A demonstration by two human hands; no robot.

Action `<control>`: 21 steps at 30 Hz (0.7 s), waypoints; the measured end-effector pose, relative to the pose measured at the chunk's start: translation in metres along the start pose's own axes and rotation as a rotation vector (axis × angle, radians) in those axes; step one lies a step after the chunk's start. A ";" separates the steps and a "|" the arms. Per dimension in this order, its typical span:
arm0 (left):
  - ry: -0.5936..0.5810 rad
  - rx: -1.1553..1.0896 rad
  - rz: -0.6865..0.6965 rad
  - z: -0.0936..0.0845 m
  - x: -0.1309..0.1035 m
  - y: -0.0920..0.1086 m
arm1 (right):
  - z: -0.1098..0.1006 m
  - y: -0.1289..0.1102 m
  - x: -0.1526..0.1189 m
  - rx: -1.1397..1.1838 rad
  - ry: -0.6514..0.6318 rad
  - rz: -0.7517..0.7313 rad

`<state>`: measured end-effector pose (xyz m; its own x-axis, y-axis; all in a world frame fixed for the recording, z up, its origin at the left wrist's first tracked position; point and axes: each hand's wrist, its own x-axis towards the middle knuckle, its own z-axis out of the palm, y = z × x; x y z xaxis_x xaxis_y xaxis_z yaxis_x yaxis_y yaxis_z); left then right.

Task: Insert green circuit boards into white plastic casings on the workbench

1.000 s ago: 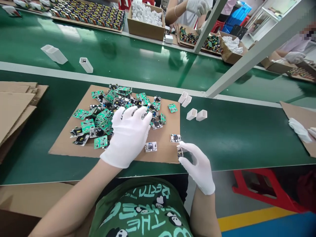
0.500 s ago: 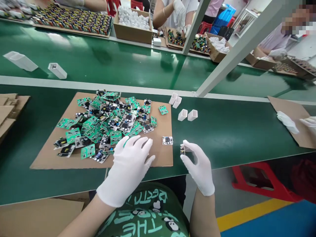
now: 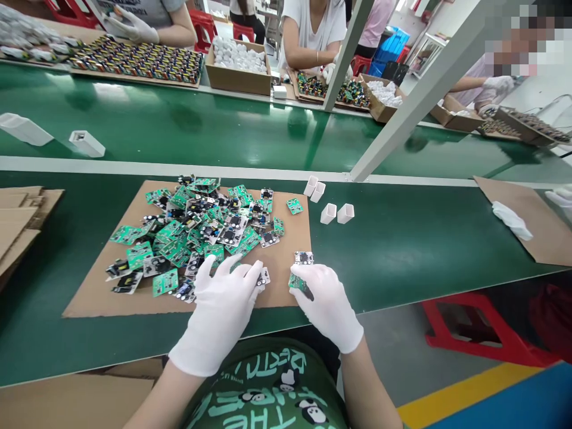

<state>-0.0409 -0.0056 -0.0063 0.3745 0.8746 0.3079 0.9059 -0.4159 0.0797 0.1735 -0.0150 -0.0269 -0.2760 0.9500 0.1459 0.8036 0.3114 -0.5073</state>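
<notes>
My left hand (image 3: pixel 221 313), in a white glove, has a small circuit board (image 3: pixel 264 276) pinched between thumb and fingers, its component side showing. A second circuit board (image 3: pixel 298 283), green face up, is gripped by my gloved right hand (image 3: pixel 328 305) at the cardboard's right edge. Just beyond that hand lies another circuit board (image 3: pixel 304 257), components up. The heap of circuit boards (image 3: pixel 179 238), some green side up and some component side up, spreads over the cardboard sheet (image 3: pixel 96 295) to the left and beyond my left hand.
Several white plastic housings (image 3: pixel 328 213) stand right of the cardboard. Two larger white housings (image 3: pixel 87 144) lie on the green surface beyond the rail (image 3: pixel 250 171). A slanted post (image 3: pixel 393 107) rises from it. Cardboard pieces (image 3: pixel 22 214) lie left. Gloved co-workers sit opposite beside boxes (image 3: pixel 239 77).
My right hand has moved left onto the cardboard's edge, its board now turned green side up. A board now shows in my left hand's fingers. The view has shifted slightly.
</notes>
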 end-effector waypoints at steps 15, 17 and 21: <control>0.118 -0.161 -0.084 0.001 -0.007 0.002 | -0.081 0.069 0.093 -0.287 0.150 0.066; 0.201 -0.225 -0.125 -0.002 -0.008 0.003 | -0.085 0.076 0.100 -0.355 0.088 0.039; 0.167 -0.562 -0.367 -0.024 -0.019 0.012 | -0.059 0.056 0.130 -0.233 0.218 -0.222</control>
